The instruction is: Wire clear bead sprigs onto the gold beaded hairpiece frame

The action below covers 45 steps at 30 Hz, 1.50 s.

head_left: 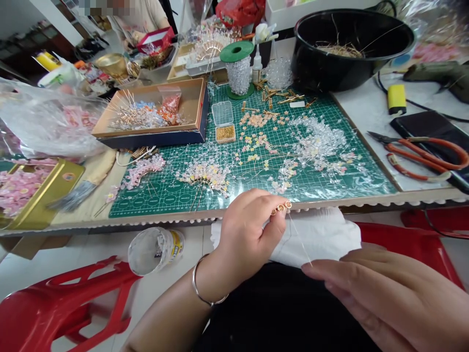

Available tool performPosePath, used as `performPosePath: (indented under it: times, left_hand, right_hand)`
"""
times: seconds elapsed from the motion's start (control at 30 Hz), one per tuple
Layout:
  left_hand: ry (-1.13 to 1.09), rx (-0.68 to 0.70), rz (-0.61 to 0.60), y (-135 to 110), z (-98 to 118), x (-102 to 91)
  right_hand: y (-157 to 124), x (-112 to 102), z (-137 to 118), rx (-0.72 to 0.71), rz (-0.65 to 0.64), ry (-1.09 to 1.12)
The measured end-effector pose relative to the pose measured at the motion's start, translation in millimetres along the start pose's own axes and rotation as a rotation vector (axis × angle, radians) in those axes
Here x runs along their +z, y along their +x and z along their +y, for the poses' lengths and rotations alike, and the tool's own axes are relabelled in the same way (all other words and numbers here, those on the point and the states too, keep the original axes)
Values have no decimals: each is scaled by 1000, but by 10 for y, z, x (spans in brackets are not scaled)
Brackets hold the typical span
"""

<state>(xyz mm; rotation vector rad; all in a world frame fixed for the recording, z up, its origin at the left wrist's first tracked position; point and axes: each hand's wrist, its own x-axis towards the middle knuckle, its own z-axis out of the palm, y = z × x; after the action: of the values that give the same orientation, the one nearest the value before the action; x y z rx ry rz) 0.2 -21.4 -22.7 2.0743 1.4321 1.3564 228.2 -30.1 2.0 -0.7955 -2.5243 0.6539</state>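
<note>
Bare forearms, one bangle, dark clothing.

Left hand point(247, 237), centre of frame: no rings visible, arm bare to lower edge, no sleeve. Thin silver bangle point(205, 289) sits loose at the left wrist, plain, open-looking round band. Right hand point(388, 298), lower right: bare, short unpainted nails, wrist out of frame. Black garment point(282, 313) covers the lap, bottom centre; white cloth point(315, 237) above it.

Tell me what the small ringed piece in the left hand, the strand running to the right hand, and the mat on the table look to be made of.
The ringed piece pinched by the left hand looks like gold-toned metal, shiny and rigid. The strand reaching the right hand seems to be fine pale wire, straight and thin; thread cannot be ruled out. The cutting mat looks like matte green vinyl or rubber, printed with a white grid.
</note>
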Motion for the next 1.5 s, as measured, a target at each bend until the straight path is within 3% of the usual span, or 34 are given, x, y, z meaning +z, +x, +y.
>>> performPosePath:
  times: [0.1,0.23,0.3,0.4,0.57,0.8,0.87,1.0,1.2,1.37,1.5]
  left_hand:
    - [59,22,18,-5,13,-22]
    - [76,64,7,-13,55,-44]
    - [66,84,-11,-17,74,-46]
    - [87,92,-26,-27,90,-40]
    - [116,96,-28,-35,101,-36]
    - [-123,28,-94,-3,98,-68]
    - [-194,3,-106,-4,78,-83]
    - [-334,-30,-128,-15,25,-105]
    - [-481,-55,-174,4,-6,-65]
    - [-493,-40,-216,15,-34,-36]
    - [-487,-37,-231,6,-40,-70]
  right_hand:
    - [20,-153,87,91,-38,81]
    - [231,-267,253,481,110,330]
    - [376,-222,280,599,7,513]
    - [539,-90,248,679,-171,756]
    - [600,65,246,847,-49,1423]
    - [640,154,342,887,-5,1639]
    - [627,155,402,822,6,1599]
    - [578,56,548,558,10,1351]
    - [577,-200,508,74,141,342]
    - [614,-211,423,-41,-61,240]
    - [646,-218,384,-40,-54,301]
